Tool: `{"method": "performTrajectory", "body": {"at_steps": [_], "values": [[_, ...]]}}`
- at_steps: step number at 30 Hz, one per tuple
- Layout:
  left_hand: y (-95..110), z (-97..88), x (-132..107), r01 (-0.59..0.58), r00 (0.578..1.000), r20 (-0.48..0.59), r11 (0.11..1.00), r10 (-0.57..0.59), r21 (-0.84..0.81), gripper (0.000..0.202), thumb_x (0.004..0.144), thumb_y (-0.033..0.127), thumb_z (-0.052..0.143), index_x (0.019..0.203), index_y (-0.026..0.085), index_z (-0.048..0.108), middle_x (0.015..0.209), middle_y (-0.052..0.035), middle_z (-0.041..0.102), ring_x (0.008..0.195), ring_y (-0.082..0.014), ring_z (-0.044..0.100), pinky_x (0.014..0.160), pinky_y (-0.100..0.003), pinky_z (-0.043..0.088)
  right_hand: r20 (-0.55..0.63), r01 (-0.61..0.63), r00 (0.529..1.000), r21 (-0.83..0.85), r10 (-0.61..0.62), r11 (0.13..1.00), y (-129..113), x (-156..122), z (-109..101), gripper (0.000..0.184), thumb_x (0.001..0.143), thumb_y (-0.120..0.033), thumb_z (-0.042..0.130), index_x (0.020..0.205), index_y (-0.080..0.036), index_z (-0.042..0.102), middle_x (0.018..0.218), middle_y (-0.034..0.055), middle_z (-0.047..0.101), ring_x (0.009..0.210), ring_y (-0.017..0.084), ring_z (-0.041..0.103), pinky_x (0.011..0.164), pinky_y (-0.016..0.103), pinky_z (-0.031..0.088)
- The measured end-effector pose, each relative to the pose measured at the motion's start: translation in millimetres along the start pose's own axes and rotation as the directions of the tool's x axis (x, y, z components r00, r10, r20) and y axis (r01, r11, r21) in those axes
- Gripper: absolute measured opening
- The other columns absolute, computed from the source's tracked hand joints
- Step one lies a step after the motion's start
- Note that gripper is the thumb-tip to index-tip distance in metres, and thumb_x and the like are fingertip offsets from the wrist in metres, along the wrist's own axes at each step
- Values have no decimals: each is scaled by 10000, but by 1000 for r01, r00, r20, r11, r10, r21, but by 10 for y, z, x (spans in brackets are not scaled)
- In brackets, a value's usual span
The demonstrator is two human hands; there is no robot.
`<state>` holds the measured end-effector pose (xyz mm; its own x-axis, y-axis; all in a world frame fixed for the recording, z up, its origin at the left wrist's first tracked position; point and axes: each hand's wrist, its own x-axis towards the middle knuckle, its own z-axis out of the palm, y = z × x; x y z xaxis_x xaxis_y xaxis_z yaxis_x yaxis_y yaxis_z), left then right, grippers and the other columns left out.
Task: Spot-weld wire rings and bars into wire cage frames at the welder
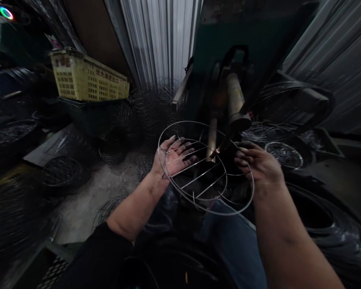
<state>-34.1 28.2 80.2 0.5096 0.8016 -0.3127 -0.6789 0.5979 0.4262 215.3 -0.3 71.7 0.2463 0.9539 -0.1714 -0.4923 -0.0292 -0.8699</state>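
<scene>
A round wire rack (203,175) with an outer ring, an inner ring and several parallel bars is held up in front of me. My right hand (260,162) pinches its outer ring on the right side. Palm up and fingers spread, my left hand (177,154) lies under the rack's left side, seen through the wires. Whether the left palm bears any weight, I cannot tell. Just beyond the rack, the welding machine's lower electrode arm (212,138) and thicker upper arm (235,94) reach toward me. A small orange glow shows near the tip between them, by the rack's inner ring.
A yellow plastic crate (92,78) stands at the back left on a dark bin. Piles of wire rings (147,116) lie behind the left hand. On the right are a tray with wire pieces (284,155) and a large black tub (327,216). Corrugated metal walls rise behind.
</scene>
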Motion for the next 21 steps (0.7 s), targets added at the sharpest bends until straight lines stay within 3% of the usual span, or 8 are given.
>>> {"method": "performTrajectory", "body": {"at_steps": [4, 6, 11, 15, 17, 21], "values": [[-145, -157, -28, 192, 945, 256, 979, -202, 63, 526, 811, 405, 504, 1245, 112, 542, 1233, -221, 598, 1164, -420, 550, 930, -709, 345, -19, 61, 998, -90, -63, 994, -107, 68, 86, 254, 460, -102, 677, 699, -173, 633, 590, -13, 560, 421, 49, 348, 340, 154, 261], [-243, -257, -43, 179, 926, 325, 981, -194, 76, 622, 764, 359, 497, 1348, 148, 467, 1331, -225, 535, 1220, -435, 507, 935, -733, 311, -61, 37, 997, -141, -46, 989, -123, 110, 98, 275, 478, -132, 715, 743, -166, 645, 545, -16, 541, 411, 70, 399, 329, 152, 248], [-347, -400, -51, 44, 949, 309, 997, -62, 65, 744, 684, 338, 498, 1416, 261, 387, 1420, -172, 467, 1302, -430, 434, 961, -741, 284, -208, 56, 974, -171, -91, 984, 6, 114, -61, 309, 497, -168, 760, 793, -166, 670, 688, 27, 651, 493, 126, 563, 375, 185, 391], [-315, -429, -31, -15, 961, 276, 995, -13, 97, 777, 635, 322, 521, 1401, 321, 388, 1429, -138, 459, 1318, -428, 415, 950, -749, 305, -162, 69, 983, -111, -87, 991, 273, -46, -177, 464, 445, -141, 821, 894, -171, 709, 742, 33, 675, 584, 159, 626, 516, 258, 522], [-316, -435, -27, -31, 964, 267, 992, -3, 123, 791, 610, 290, 527, 1389, 339, 399, 1413, -122, 475, 1293, -426, 445, 947, -746, 318, -144, 77, 986, -84, -89, 993, 417, -89, -146, 489, 473, -176, 850, 943, -182, 714, 727, 24, 667, 581, 148, 614, 530, 266, 522], [-363, -439, -56, -69, 959, 282, 986, 24, 151, 899, 555, 214, 526, 1421, 364, 337, 1378, -114, 506, 1209, -404, 529, 945, -710, 356, -284, 183, 935, -121, -210, 976, 623, -29, 2, 369, 479, -225, 875, 806, -153, 720, 605, -13, 602, 477, 90, 508, 446, 209, 432]]}}
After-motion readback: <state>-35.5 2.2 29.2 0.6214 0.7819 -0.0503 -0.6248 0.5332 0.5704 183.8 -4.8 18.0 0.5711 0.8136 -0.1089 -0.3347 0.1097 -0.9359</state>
